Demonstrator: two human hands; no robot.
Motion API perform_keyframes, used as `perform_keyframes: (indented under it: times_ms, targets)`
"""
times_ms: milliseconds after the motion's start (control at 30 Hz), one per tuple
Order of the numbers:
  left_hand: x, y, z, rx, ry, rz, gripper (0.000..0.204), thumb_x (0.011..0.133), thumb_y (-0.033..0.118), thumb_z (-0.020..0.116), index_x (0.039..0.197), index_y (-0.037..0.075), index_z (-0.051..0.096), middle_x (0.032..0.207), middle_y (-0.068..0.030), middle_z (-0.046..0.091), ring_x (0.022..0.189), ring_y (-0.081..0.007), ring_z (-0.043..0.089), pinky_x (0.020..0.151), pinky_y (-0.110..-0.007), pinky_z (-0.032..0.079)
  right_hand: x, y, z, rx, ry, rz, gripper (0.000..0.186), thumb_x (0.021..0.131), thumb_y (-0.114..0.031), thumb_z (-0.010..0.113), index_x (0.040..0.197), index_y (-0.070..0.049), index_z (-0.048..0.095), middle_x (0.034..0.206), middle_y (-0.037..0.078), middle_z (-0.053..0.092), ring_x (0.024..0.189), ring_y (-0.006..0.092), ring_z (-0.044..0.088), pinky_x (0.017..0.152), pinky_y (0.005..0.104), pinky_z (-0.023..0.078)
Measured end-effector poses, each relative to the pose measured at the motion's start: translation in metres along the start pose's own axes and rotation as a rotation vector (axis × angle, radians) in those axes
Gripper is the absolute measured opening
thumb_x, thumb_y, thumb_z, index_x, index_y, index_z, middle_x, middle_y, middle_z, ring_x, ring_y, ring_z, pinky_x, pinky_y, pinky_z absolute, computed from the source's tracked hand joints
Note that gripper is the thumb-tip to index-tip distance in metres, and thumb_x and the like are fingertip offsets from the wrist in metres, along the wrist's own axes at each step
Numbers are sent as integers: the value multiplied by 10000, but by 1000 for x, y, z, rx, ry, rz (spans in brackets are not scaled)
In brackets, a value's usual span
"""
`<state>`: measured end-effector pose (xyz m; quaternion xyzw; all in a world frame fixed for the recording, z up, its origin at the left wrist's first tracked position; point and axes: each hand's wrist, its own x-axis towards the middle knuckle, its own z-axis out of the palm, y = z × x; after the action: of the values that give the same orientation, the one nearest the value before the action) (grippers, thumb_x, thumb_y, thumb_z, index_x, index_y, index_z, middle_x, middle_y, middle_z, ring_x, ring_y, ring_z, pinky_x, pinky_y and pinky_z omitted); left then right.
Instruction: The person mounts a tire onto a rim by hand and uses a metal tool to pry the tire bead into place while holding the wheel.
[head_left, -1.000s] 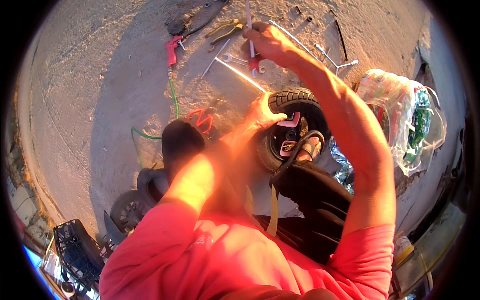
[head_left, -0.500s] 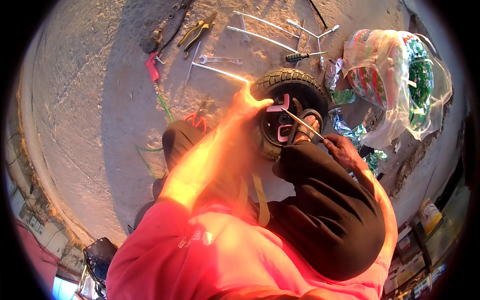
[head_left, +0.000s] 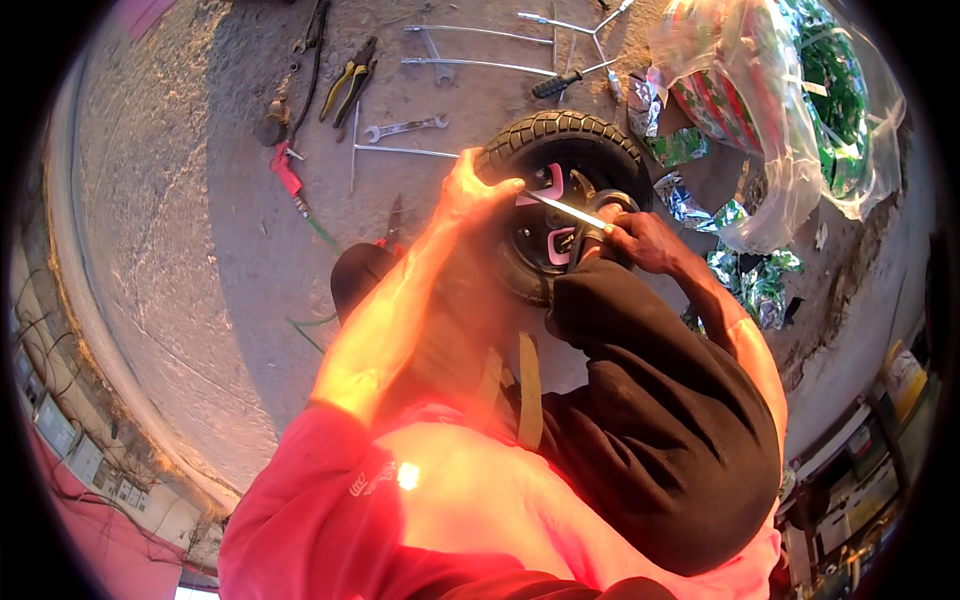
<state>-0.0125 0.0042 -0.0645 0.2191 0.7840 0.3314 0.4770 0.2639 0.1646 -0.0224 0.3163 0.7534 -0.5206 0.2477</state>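
The right hand [head_left: 648, 243] is closed round one end of a slim metal bar [head_left: 570, 209], which slants up and left toward the other hand. The left hand [head_left: 468, 196] lies against the left edge of a wheel [head_left: 560, 150], thumb stretched over the tyre toward the bar's far tip; its fingers are mostly out of sight, so how tightly they curl cannot be told. The wheel sits between the hands, a foot [head_left: 608, 215] on its right side next to the right hand.

To the left of the left forearm a wide stretch of ground [head_left: 150, 270] runs out to a pale edge; right of the right hand, room is tighter, with foil scraps [head_left: 755, 285] and one plastic-wrapped bundle [head_left: 745, 110] near.

Beyond the left hand are one spanner [head_left: 407, 127], one pair of pliers [head_left: 350, 80] and one red air gun [head_left: 285, 170]. Ahead of both hands lie two long rods [head_left: 480, 65], one screwdriver [head_left: 557, 86] and one Y-shaped wrench [head_left: 600, 38], its top cut off by the frame.

A T-shaped bar [head_left: 405, 151] runs up to the left hand; whether they touch is unclear. A red-handled tool [head_left: 394, 238] is partly hidden by the left forearm and knee, and glare blurs the wheel's lower left.
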Motion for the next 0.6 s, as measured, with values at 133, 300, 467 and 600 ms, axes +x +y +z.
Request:
perform_keyframes:
  times_ms: [133,300,467,600]
  targets:
    - [10,3,3,17,-53,-5,913,707,411,919,1399,-24,511,1298,-223,663,1201,-279,646,1033,-395,508,6,12,2,-6,69,-143,318,1004,-323,599,1082,-35,709,915,243,691,834,412,677,739,457,512]
    - [15,-7,5,59,-16,9,911,705,411,918,1391,-34,517,1289,-227,668,1193,-280,651,1030,-390,509,20,22,-6,-121,49,-204,281,972,-265,624,989,5,697,825,255,637,750,446,641,658,474,482]
    - [24,-20,2,-37,-47,52,844,724,353,914,1367,-45,540,1234,-188,694,1129,-247,669,999,-371,525,35,22,-2,-168,56,-168,358,972,-307,616,955,45,675,810,252,647,754,418,661,652,471,478]
    - [20,-10,4,12,-63,61,837,724,348,916,1357,-53,545,1243,-192,692,1137,-247,667,995,-370,525,40,39,-7,-112,27,-184,475,1000,-404,613,907,58,675,773,259,630,651,339,630,632,456,475]
